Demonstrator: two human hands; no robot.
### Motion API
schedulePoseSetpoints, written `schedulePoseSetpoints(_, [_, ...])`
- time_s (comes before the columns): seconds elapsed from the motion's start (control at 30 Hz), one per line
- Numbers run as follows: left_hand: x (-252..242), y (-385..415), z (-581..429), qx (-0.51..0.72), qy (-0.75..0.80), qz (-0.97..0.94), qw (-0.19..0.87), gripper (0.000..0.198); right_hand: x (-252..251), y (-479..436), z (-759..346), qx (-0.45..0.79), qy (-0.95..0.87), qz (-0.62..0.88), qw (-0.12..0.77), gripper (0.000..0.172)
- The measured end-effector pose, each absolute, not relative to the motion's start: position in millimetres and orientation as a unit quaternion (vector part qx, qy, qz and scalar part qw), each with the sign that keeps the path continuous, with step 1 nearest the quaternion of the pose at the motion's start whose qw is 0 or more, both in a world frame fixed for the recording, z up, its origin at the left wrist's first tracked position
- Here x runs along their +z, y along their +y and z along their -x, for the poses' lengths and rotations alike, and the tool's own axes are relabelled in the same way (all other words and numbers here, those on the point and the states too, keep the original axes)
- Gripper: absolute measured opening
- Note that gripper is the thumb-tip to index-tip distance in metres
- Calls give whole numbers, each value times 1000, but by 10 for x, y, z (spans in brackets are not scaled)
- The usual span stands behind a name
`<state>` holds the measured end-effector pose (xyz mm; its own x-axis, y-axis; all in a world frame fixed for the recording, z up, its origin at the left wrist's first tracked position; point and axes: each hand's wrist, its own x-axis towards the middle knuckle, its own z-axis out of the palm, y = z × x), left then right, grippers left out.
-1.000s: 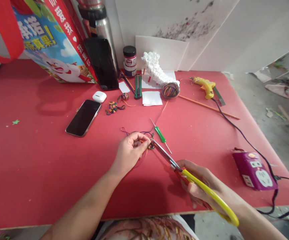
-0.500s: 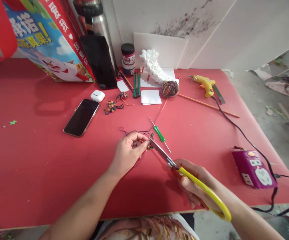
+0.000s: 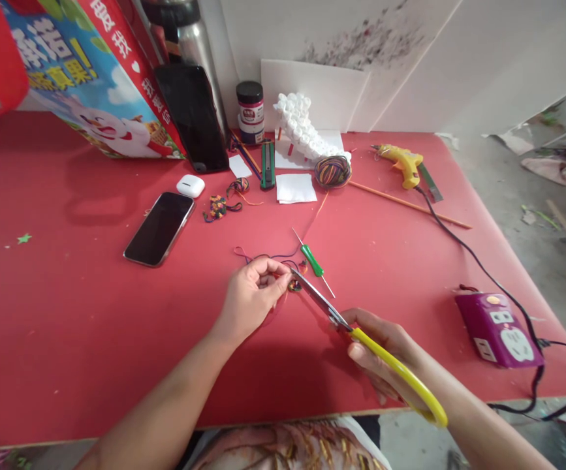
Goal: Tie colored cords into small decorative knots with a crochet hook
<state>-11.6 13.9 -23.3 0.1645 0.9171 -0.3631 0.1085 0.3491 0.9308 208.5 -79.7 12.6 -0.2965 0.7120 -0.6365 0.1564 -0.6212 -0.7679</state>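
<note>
My left hand (image 3: pixel 258 294) pinches multicoloured yarn between thumb and forefinger; a small dark crocheted piece (image 3: pixel 294 285) shows just beyond the fingertips. My right hand (image 3: pixel 380 352) grips yellow-handled scissors (image 3: pixel 395 369), whose nearly closed blade tips reach the yarn at my left fingertips. Loose yarn (image 3: pixel 267 256) trails on the table behind my left hand. From there a strand runs back to a wound yarn ball (image 3: pixel 332 172). Just past the blades lies a green-handled crochet hook (image 3: pixel 312 260) with a metal tip at each end.
On the red table (image 3: pixel 91 339) a phone (image 3: pixel 159 228), an earphone case (image 3: pixel 190 186) and a small crocheted piece (image 3: pixel 218 208) lie left. Behind are a green cutter (image 3: pixel 267 164) and a white model (image 3: pixel 299 127). At right are a glue gun (image 3: pixel 403 163), its cord and a purple power box (image 3: pixel 498 329).
The scissor blades have closed slightly at the yarn, and the yellow handle has shifted a little left. A bit of the crocheted piece near the hook has moved. My left hand stays put.
</note>
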Motion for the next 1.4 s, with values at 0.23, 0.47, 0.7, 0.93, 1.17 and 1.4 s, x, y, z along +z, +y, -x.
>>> schedulePoseSetpoints(0.23, [-330, 199, 247, 423, 578, -455, 529, 22, -13, -881, -2389, 465, -545, 673, 183, 58])
schedulePoseSetpoints(0.47, [-302, 299, 403, 545, 599, -468, 353, 26, -208, -661, -2637, 27, -669, 742, 7, 40])
schedulePoseSetpoints(0.7, [18, 217, 249, 377, 503, -676, 385, 11, 164, -478, -2251, -44, -725, 681, 92, 33])
schedulePoseSetpoints(0.93, [-143, 342, 121, 365, 495, -692, 378, 12, -120, -52, -1619, 242, -649, 704, 161, 22])
schedulePoseSetpoints(1.17, [-277, 275, 157, 402, 510, -589, 482, 14, -365, -41, -1598, 425, -538, 615, 390, 14])
schedulePoseSetpoints(1.4, [-192, 271, 210, 424, 483, -516, 567, 17, -100, 3, -1561, 514, -489, 592, 382, 16])
